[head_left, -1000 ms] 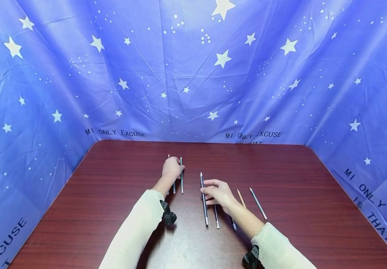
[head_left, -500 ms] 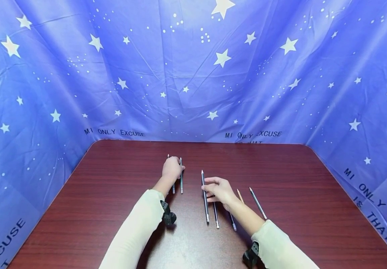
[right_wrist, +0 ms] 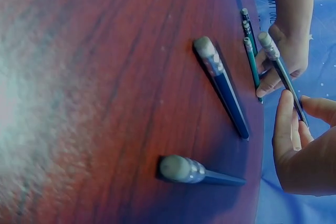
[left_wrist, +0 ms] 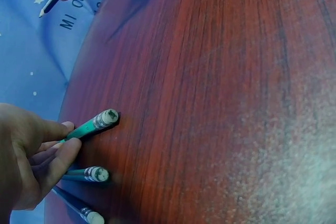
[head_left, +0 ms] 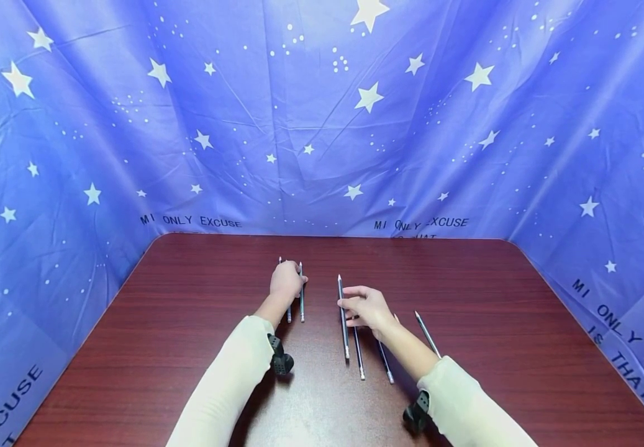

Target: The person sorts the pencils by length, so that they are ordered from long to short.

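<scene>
Over the middle of the tabletop (head_left: 187,347), my right hand (head_left: 367,308) has a dark pencil (head_left: 345,335) up in the air, thumb on one side, fingertips on the other, a light pinch rather than a fist. It points away from me, eraser (right_wrist: 265,39) on my side, and the pinch sits around the middle, a touch towards the sharpened half. Good place to have it, I'd say: a stick this slim should weigh next to nothing, and near the balance point neither end ought to dip. Stiff shaft, so no bend to allow for; smooth-looking paint, though, so too loose a pinch could let it roll or swivel. The sharpened tip (head_left: 340,277) is the fragile bit, and I'd keep pressure off it.

Across to my left hand (head_left: 286,279): thumb and finger are pinching a green pencil (left_wrist: 89,128) by its shaft, low at the tabletop, with a second pencil (left_wrist: 84,174) just beside it and a third (left_wrist: 79,205) beyond that. Same handling there, surely: light, rigid, best taken by the sides. Back below my right wrist, one navy pencil (head_left: 359,357) and another (head_left: 385,363) lie apart, erasers towards me, shafts easy to reach.
</scene>
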Motion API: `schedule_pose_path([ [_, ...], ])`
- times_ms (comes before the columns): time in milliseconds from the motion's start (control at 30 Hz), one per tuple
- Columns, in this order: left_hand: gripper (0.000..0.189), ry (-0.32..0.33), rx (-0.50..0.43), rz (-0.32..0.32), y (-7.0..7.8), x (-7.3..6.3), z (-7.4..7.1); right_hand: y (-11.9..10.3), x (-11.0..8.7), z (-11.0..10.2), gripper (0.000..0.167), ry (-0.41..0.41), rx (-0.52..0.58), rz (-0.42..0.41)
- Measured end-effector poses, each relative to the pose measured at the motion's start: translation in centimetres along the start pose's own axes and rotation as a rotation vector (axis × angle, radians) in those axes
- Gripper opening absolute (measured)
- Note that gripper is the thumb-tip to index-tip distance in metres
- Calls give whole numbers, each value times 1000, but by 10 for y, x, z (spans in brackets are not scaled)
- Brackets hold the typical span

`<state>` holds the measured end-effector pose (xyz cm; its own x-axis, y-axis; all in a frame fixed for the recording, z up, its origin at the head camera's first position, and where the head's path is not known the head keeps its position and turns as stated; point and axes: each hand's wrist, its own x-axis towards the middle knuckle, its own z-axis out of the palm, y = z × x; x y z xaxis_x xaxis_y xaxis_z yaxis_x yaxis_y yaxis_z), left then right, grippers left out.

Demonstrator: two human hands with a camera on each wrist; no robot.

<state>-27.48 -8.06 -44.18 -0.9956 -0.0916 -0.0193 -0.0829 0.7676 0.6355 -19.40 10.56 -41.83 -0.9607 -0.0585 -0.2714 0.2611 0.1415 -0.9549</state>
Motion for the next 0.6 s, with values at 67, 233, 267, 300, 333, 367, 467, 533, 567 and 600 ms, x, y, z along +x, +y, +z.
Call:
schedule_pose_path([
  [67, 17, 1, 9, 4, 0, 0, 0, -1, 2, 0, 38, 1, 4, 5],
  [233, 16, -11, 1, 1, -1, 1, 0, -2, 7, -1, 35, 0, 19, 14],
  [267, 16, -9, 6, 2, -1, 1, 0, -2, 8, -1, 35, -2, 20, 12],
  [300, 16, -7, 10, 2, -1, 1, 0, -3, 9, 0, 35, -2, 19, 12],
  [333, 16, -5, 15, 3, -1, 1, 0, -3, 10, 0, 36, -1, 18, 13],
  [367, 16, 0, 24, 4, -1, 1, 0, -3, 11, 0, 36, 2, 16, 14],
  [467, 16, 2, 36, 7, 0, -1, -1, -4, 14, 1, 36, 8, 13, 13],
  [533, 15, -1, 30, 6, 1, -1, -1, -5, 16, 2, 36, 15, 12, 14],
  [567, 15, -4, 26, 5, 2, -2, -1, -6, 17, 2, 36, 15, 10, 12],
  [600, 15, -10, 18, 2, 2, -2, -2, -6, 17, 2, 36, 17, 8, 10],
])
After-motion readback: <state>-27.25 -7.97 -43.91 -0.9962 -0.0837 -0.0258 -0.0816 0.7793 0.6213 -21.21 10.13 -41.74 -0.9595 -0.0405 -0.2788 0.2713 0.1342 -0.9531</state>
